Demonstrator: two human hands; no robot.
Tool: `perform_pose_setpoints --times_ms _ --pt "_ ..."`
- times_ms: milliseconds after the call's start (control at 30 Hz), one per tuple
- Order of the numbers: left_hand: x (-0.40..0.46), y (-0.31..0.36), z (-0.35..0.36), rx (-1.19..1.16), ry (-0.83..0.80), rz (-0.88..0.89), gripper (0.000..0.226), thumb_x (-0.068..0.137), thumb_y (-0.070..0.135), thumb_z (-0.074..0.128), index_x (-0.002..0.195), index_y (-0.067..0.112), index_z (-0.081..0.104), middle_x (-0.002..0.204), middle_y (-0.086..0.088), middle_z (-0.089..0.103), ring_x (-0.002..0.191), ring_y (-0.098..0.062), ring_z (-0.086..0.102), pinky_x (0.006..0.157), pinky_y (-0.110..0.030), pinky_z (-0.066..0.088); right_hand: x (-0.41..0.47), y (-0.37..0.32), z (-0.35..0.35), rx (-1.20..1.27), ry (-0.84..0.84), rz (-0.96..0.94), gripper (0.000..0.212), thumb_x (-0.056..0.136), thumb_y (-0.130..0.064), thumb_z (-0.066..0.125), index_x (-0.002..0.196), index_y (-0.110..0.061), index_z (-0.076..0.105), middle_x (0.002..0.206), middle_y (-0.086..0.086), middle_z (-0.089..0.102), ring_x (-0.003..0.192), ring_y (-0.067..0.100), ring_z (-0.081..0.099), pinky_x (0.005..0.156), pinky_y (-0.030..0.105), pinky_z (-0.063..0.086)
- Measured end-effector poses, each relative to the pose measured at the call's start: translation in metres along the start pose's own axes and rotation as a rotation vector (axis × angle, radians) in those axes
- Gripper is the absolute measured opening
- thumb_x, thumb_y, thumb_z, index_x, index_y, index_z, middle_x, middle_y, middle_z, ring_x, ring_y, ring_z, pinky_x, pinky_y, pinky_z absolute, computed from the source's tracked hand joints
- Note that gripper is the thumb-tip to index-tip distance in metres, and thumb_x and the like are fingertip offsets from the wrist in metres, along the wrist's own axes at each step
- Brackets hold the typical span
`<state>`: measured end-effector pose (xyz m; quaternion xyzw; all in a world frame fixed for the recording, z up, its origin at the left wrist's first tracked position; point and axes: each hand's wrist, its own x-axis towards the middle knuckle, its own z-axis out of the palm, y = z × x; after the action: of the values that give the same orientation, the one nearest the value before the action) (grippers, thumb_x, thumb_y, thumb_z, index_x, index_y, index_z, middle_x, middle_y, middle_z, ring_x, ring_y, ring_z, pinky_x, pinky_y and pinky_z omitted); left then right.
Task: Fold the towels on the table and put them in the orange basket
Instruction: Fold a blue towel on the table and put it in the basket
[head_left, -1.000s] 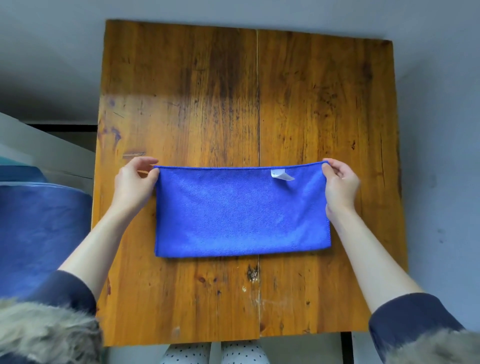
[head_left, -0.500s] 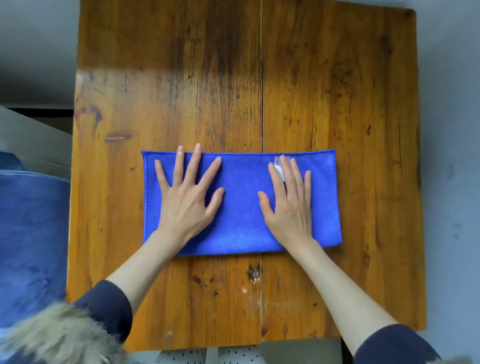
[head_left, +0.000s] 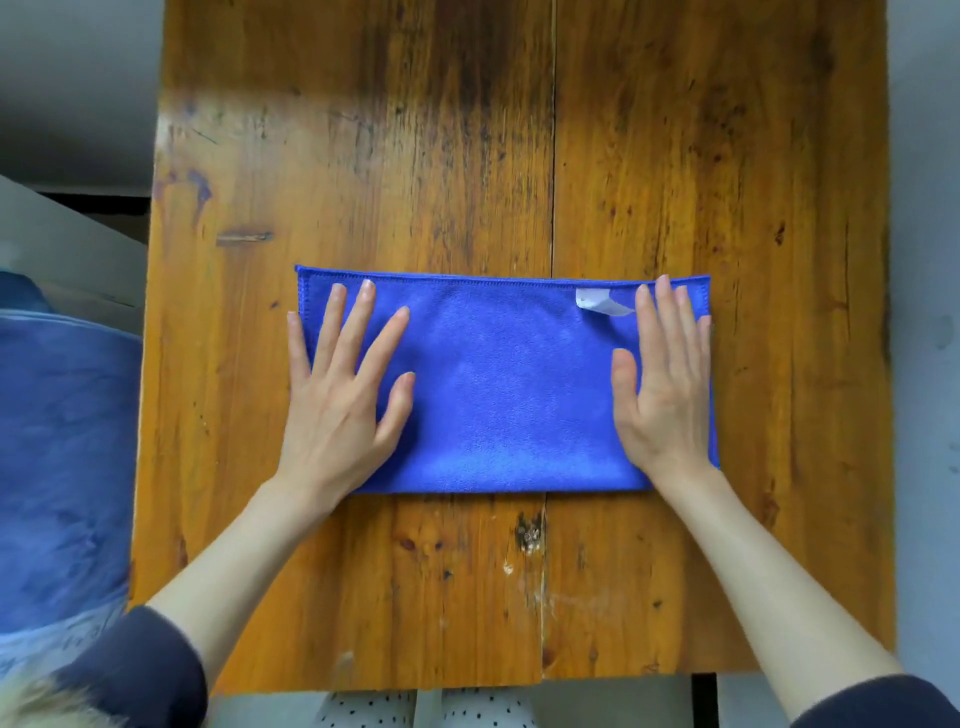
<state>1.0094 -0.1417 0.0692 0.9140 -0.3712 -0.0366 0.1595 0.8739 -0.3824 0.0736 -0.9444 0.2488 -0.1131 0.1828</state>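
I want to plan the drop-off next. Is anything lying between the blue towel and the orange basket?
Cannot tell: no orange basket shows in this view. The blue towel lies flat on the wooden table, with the left hand and right hand pressed flat on it. Nothing else lies on the table.

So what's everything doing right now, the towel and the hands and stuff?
Towel: folded into a long strip, lying flat on the table.
Tag: white, showing at the towel's far edge.
Left hand: open, fingers spread, flat on the towel's left end.
Right hand: open, fingers together, flat on the towel's right end.
Table: wooden, stained and scratched.
Orange basket: not in view.
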Motion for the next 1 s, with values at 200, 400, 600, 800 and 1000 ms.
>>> perform_pose_setpoints --times_ms 200,400,600,800,1000 --pt "-0.007 -0.008 0.007 0.109 -0.108 -0.104 0.055 0.093 0.038 0.030 0.144 0.018 0.035 0.155 -0.013 0.021 0.144 -0.032 0.015 0.114 -0.053 0.012 0.002 0.009 0.010 -0.216 -0.150 0.015 0.058 0.095 -0.041 0.025 0.140 -0.008 0.040 0.154 0.015 0.020 0.144 0.030 0.015 0.118 0.045 0.007" --pt "-0.007 -0.004 0.002 0.112 -0.189 -0.112 0.057 0.093 0.039 0.025 0.146 0.018 0.031 0.155 -0.013 0.019 0.144 -0.033 0.013 0.113 -0.056 0.011 0.001 0.002 0.003 -0.305 -0.267 0.069 0.056 0.098 -0.042 0.028 0.147 -0.013 0.027 0.158 0.009 0.007 0.146 0.024 0.002 0.118 0.043 -0.001" --pt "-0.011 -0.009 -0.024 -0.255 0.024 -0.239 0.037 0.087 0.000 0.054 0.124 0.003 0.055 0.141 -0.024 0.038 0.135 -0.042 0.030 0.108 -0.052 0.027 -0.019 -0.048 -0.005 -0.206 -0.156 0.323 0.057 0.096 -0.031 0.044 0.145 -0.007 0.029 0.157 0.009 0.017 0.146 0.023 0.009 0.118 0.044 0.005" --pt "-0.027 -0.025 -0.038 -0.329 -0.018 -0.655 0.028 0.089 0.022 0.060 0.110 0.004 0.057 0.110 -0.017 0.057 0.106 -0.033 0.046 0.089 -0.038 0.036 -0.038 -0.099 0.006 -0.288 -0.198 -0.041 0.055 0.075 -0.032 0.074 0.124 -0.012 0.060 0.135 0.015 0.052 0.129 0.033 0.046 0.103 0.062 0.031" --pt "-0.015 -0.027 -0.040 -0.269 -0.164 -0.742 0.030 0.087 0.032 0.060 0.103 0.007 0.063 0.114 -0.017 0.056 0.113 -0.036 0.044 0.095 -0.042 0.035 -0.046 -0.100 0.030 -0.412 -0.435 -0.034 0.066 0.093 -0.058 0.029 0.149 -0.033 0.003 0.158 0.002 -0.006 0.145 0.027 -0.010 0.108 0.061 -0.010"
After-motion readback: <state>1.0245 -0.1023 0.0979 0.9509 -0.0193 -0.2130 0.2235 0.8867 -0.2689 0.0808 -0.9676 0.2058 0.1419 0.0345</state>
